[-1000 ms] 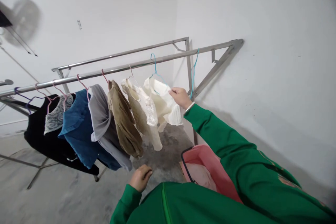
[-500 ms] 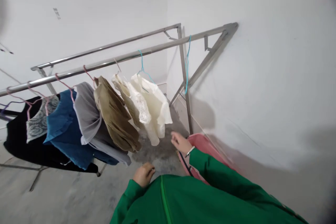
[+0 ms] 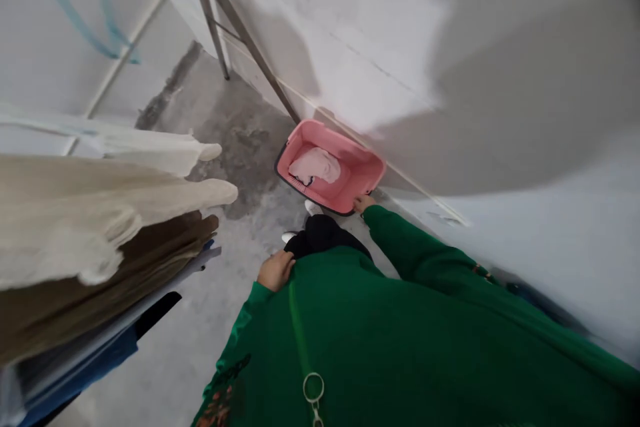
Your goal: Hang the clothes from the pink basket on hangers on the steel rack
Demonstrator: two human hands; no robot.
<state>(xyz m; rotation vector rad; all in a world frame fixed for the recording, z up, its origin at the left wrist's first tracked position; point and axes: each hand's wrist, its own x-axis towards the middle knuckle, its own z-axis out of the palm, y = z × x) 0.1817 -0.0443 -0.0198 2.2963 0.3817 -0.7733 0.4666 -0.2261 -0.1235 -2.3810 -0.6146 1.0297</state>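
Note:
My right hand point(image 3: 363, 203) reaches down to the near right corner of a pink plastic basket point(image 3: 367, 172), its fingers at the rim and seemingly apart. Whether they touch the rim is hard to tell. Inside the basket lies a crumpled pale pink garment point(image 3: 320, 165), on its left side, with a small dark part at its edge. My left hand point(image 3: 277, 270) rests close to my waist at the left, its fingers curled in and nothing visible in them.
Hanging clothes fill the left side: cream garments point(image 3: 150, 193), a brown one point(image 3: 160, 250) and a blue one point(image 3: 95, 363). A metal rack leg point(image 3: 250, 47) stands by the wall behind the basket. A blurred blue hanger point(image 3: 75, 13) hangs at upper left.
My view has swung down and right, from the rack to the basket on the floor. My right hand has moved from beside the white garment to the basket's rim. My left hand stays near my waist.

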